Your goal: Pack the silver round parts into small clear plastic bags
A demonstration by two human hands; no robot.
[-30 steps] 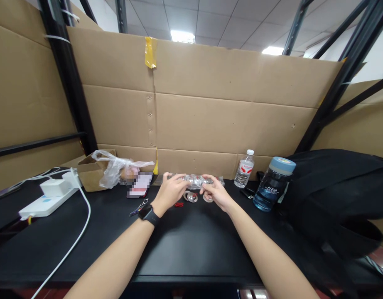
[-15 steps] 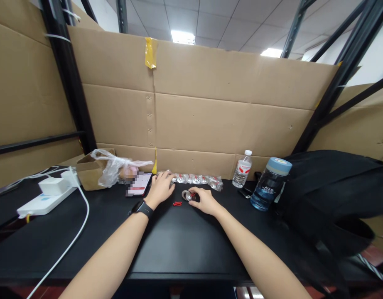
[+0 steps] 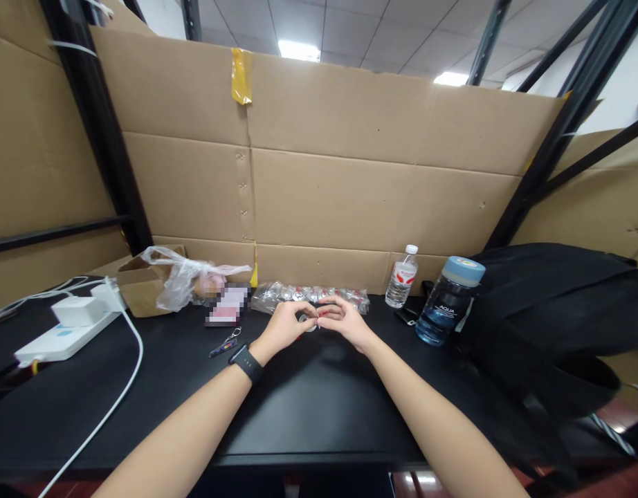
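Observation:
Above the black table, my left hand (image 3: 288, 325) and my right hand (image 3: 346, 322) meet with their fingertips nearly touching. Thumb and fingers of both are closed in a pinch around a small whitish and red thing (image 3: 319, 316), too small to name. Just behind and below the fingertips a round silvery, ring-shaped piece (image 3: 311, 324) shows in part; my fingers cover the rest. A bit of red peeks out beside my left thumb. Behind both hands lies a row of clear plastic packets (image 3: 298, 296) with round silvery and red pieces inside.
On the left are a phone (image 3: 228, 304), a keychain (image 3: 225, 344), a plastic bag (image 3: 181, 280), a cardboard box (image 3: 142, 287) and a power strip (image 3: 64, 337) with a white cable. A water bottle (image 3: 402, 278), a blue-lidded bottle (image 3: 446, 304) and a black backpack (image 3: 547, 332) stand right.
My left hand has left the packets and moved right, towards me, to meet my right hand. My right hand has risen slightly from the ring-shaped piece. The keychain has come into sight.

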